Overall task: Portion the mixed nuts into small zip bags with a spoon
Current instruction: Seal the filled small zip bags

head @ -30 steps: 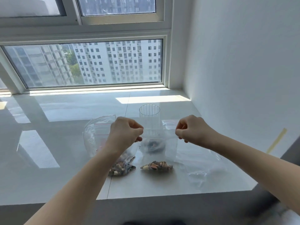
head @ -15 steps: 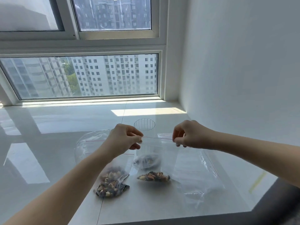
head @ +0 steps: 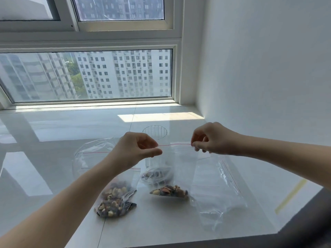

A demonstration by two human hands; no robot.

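Head view: a small zip bag [head: 172,169] is held up above the white countertop [head: 53,176] by both hands. Its red-lined zip strip [head: 174,144] is pinched at one end between the thumb and fingers of the left hand [head: 138,149] and at the other end by the fingertips of the right hand [head: 211,140], and is drawn out in a straight line between them. A portion of mixed nuts [head: 169,191] is gathered at the bottom of the hanging bag, close to the countertop. Just to the left, a second filled bag of nuts [head: 114,199] is laid flat on the surface. A clear plastic cup [head: 155,158] is seen behind the held bag, with dark contents visible at its base. Empty zip bags [head: 218,190] are spread to the right, and a larger clear bag [head: 87,158] stands at the left, partly covered by the left forearm. A window [head: 86,76] is located behind the countertop.
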